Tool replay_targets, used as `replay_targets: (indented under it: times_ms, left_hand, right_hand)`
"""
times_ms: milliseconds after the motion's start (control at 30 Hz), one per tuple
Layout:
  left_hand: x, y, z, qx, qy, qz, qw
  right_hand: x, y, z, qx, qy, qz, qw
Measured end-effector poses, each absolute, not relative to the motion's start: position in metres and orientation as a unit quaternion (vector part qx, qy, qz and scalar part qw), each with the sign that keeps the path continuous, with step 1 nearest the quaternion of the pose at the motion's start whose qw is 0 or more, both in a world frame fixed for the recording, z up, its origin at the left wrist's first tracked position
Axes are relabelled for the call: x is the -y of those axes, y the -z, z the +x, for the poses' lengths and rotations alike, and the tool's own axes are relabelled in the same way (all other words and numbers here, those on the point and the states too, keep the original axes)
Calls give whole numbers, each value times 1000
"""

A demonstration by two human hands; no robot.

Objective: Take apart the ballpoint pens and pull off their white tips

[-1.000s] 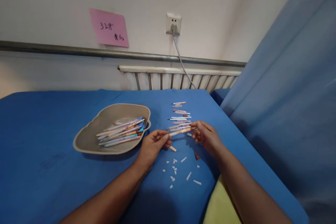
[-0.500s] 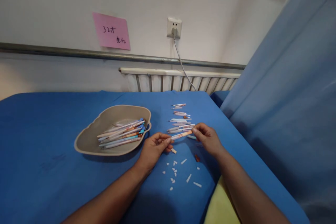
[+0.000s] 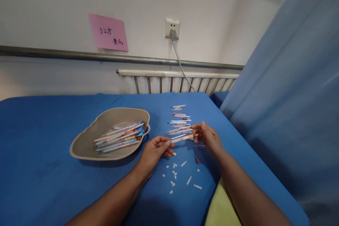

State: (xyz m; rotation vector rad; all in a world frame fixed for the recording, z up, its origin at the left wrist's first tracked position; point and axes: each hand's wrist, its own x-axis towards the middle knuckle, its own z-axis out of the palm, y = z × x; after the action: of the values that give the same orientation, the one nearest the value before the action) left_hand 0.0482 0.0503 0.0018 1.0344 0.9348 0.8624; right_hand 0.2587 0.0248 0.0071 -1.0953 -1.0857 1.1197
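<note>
My left hand (image 3: 158, 149) is closed on the left end of a pen barrel (image 3: 182, 139) with an orange section near its right end. A small cream-coloured piece (image 3: 174, 154) shows at the lower fingers of that hand. My right hand (image 3: 208, 137) is at the pen's right end, thumb raised and fingers loosely apart; whether a finger touches the tip is hard to tell. Behind the hands, pen parts and thin refills (image 3: 178, 122) lie in a rough column on the blue cloth. Several small white pieces (image 3: 175, 173) and white cone-shaped tips (image 3: 189, 180) are scattered nearer to me.
A beige basin (image 3: 84, 148) on the left holds a pile of pens (image 3: 120, 139). A brown piece (image 3: 197, 160) lies below my right hand. Yellow cloth (image 3: 224, 206) is at the front, a blue curtain (image 3: 286, 88) on the right. A radiator (image 3: 177, 81) stands behind the table.
My right hand has loosened from the pen's orange end, its thumb lifting away. A pale tip now shows beyond the orange section. My left hand keeps its hold; the view has shifted slightly.
</note>
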Motion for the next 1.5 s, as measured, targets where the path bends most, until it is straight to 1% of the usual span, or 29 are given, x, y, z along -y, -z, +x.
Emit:
replay_targets:
  times_ms: [167,367,600,733,867,1033,1100,1233,1333,1400,1500]
  left_hand:
    - [-53,0,47,-415,-380,450,693]
    - [-54,2,46,-414,-369,459,694]
    - [-49,0,46,-372,-259,578,679]
    - [-45,-1,46,-342,-225,607,681]
    - [-43,-1,47,-341,-227,611,677]
    - [-42,-2,48,-355,-241,586,688]
    - [-41,-4,48,-348,-244,564,708]
    - [-39,-6,49,-325,-243,519,752]
    - [-37,-7,50,-314,-242,495,773]
    - [-37,-7,50,-304,-239,482,786]
    - [-37,-5,49,-293,-232,463,804]
  right_hand:
    - [-24,-8,260,437,-511,-432,601]
    - [-24,-11,260,477,-490,-451,573]
    - [-20,-16,260,505,-470,-469,552]
    - [-18,-16,262,539,-441,-490,523]
    - [-20,-12,263,556,-419,-518,497]
    - [-20,-12,260,551,-408,-532,498]
    - [-19,-15,257,539,-424,-525,504]
    - [-16,-16,250,475,-513,-474,535]
    - [-15,-12,244,457,-564,-443,525]
    - [-15,-9,242,459,-581,-430,516]
    - [-16,-7,241,456,-580,-418,530]
